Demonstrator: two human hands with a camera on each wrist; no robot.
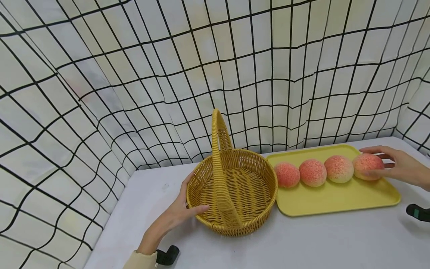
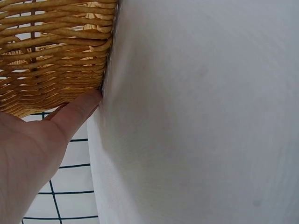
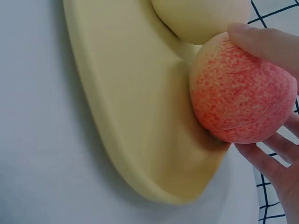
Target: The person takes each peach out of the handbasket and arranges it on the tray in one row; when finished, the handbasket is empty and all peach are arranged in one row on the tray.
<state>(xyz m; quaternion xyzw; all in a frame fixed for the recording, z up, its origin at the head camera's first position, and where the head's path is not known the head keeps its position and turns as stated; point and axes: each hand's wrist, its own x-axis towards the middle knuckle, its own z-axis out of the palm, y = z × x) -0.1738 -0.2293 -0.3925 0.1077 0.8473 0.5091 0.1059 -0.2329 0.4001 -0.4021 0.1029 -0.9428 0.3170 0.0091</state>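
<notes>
A golden wicker basket (image 1: pixel 246 226) with a tall arched handle stands upright on the table. My left hand (image 1: pixel 183 206) holds its left side, thumb over the rim and the other fingers along the outer wall. In the left wrist view, fingers touch the woven side of the basket (image 2: pixel 56 56) low down by the tabletop. Several peaches sit in a row on a yellow tray (image 1: pixel 322 205) to the right. Around the rightmost peach (image 1: pixel 367 167) my right hand (image 1: pixel 398 166) has its thumb and fingers on opposite sides. The right wrist view shows that peach (image 3: pixel 243 88) close to a paler neighbour (image 3: pixel 203 18).
The tray's left edge lies against the basket's right side. Behind the white table (image 1: pixel 235 254) rises a white wall covered with black grid netting (image 1: pixel 168 86). Black wrist-camera parts show near the left wrist (image 1: pixel 168 256) and at the right edge.
</notes>
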